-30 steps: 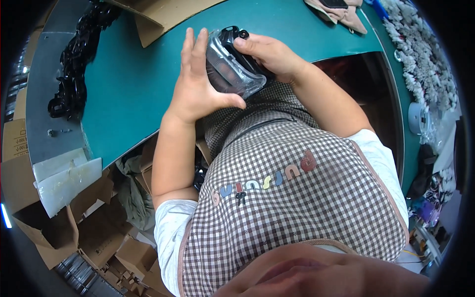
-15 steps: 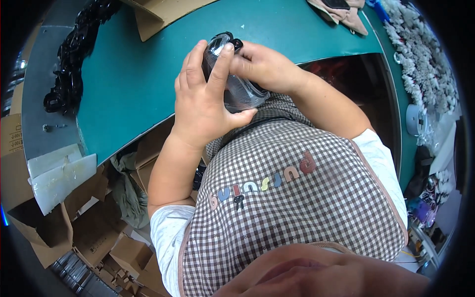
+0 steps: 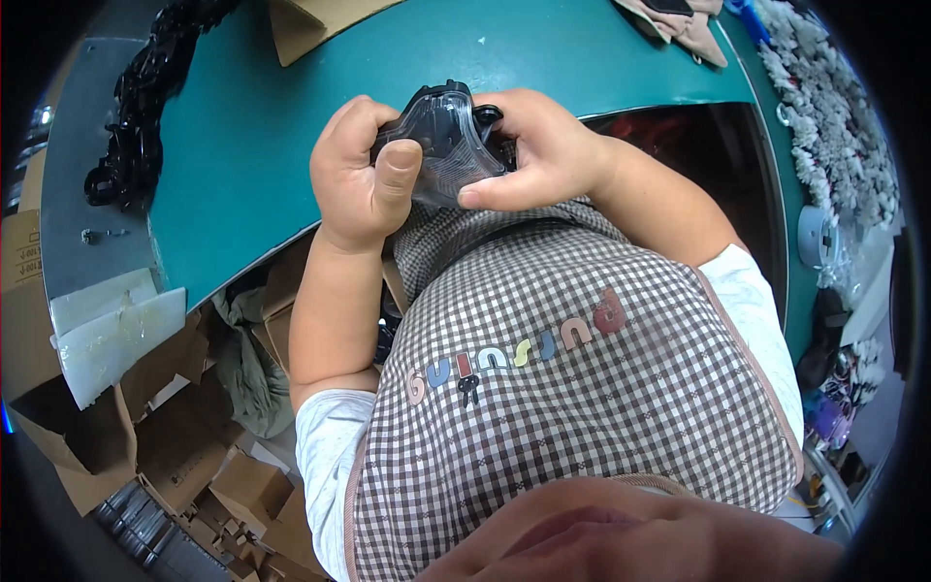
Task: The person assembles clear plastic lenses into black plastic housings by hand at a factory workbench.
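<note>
Above the near edge of the green table, both hands grip a rounded housing of clear, ridged plastic with black parts point(image 3: 444, 136). Its exact kind is not certain. My left hand point(image 3: 361, 179) is closed round its left side, thumb raised along the clear face. On the other side my right hand point(image 3: 543, 155) holds it, the thumb resting on the lower right of the clear cover and the fingers mostly hidden behind. A small black looped piece point(image 3: 488, 114) sticks out at the housing's upper right, beside the right hand's fingers.
A row of black plastic parts point(image 3: 141, 116) lies along the left of the green table point(image 3: 242, 165), near a small metal screw-like piece point(image 3: 92, 236). Cardboard point(image 3: 320, 21) stands at the back, beige cloth point(image 3: 679, 29) at far right. Open boxes point(image 3: 184, 446) sit below left.
The housing has been turned so its broad clear face shows. My left hand has shifted left and curled round its side; my right thumb has come forward onto the cover.
</note>
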{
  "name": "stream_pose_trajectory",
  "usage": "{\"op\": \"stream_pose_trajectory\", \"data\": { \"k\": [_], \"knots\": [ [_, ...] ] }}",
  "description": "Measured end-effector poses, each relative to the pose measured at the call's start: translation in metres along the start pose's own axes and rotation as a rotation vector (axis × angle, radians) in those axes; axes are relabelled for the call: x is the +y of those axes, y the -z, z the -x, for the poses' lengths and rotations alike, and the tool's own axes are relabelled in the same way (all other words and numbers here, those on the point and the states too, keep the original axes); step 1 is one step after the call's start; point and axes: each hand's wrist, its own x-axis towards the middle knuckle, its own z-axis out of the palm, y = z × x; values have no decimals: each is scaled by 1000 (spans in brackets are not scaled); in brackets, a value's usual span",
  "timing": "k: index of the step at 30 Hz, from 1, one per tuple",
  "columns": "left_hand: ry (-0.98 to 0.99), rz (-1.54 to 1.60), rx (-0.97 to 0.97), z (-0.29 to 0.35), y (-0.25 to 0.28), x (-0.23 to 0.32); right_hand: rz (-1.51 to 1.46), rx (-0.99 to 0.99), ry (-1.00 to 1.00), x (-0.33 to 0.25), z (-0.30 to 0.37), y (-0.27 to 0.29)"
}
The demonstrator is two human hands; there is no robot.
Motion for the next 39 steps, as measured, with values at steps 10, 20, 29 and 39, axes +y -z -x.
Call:
{"op": "stream_pose_trajectory", "data": {
  "k": [10,20,29,39],
  "knots": [
    [304,749,373,8,-10,-40,-256,455,-29,38,-9,-14],
    [-430,-558,-268,-12,8,-40,705,35,-21,17,-15,3],
    [-254,-253,148,4,-11,-79,342,143,-67,64,-16,38],
    [-208,-164,239,4,-16,-90,-153,164,-170,83,-21,31]
  ]
}}
